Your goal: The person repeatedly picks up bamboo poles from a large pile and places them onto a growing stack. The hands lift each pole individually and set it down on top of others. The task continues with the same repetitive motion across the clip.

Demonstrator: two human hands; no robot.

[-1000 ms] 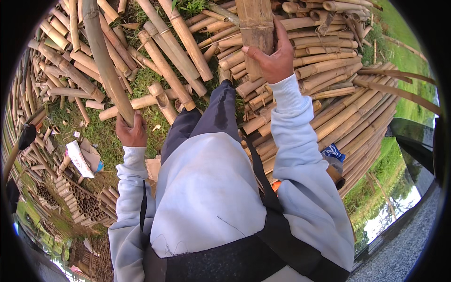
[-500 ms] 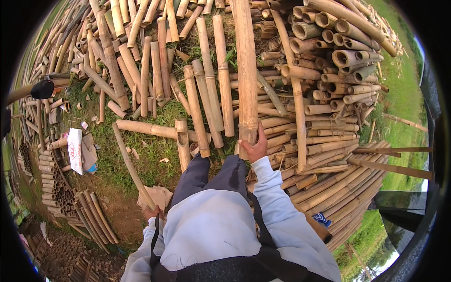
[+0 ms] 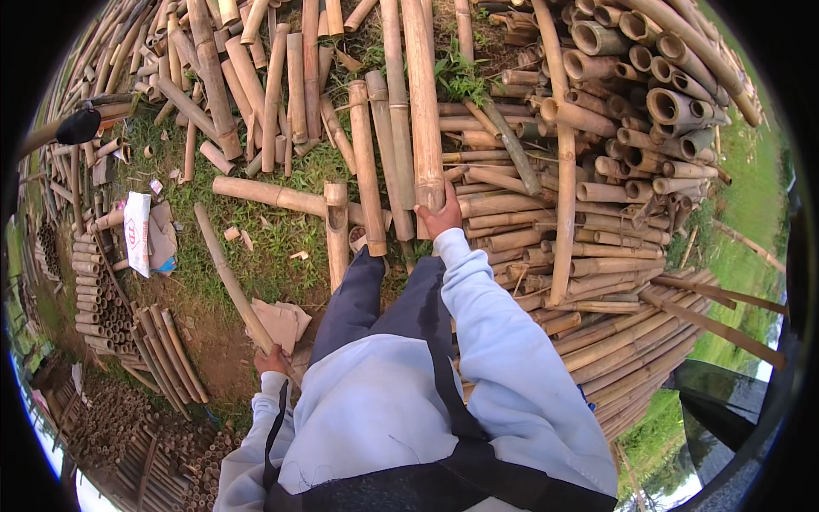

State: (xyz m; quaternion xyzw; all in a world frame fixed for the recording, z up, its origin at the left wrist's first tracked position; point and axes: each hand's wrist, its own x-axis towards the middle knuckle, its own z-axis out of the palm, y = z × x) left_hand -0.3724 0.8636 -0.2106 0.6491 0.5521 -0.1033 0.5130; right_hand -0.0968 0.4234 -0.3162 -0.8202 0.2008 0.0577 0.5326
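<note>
Right hand (image 3: 443, 215) shifted left, held bamboo (image 3: 424, 102) cropped

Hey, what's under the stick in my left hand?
Grass and dirt show around the stick, with cardboard beside its held end; whatever it directly covers can't be seen.

1. The head camera looks down from above and behind the fingers (image 3: 450, 197), its picture upright.
2. The sweater (image 3: 367, 405) lies closest, nearer than the fingers; bamboo (image 3: 274, 81) spreads beyond them.
3. Its fisheye lens bends edges toward the rim.
</note>
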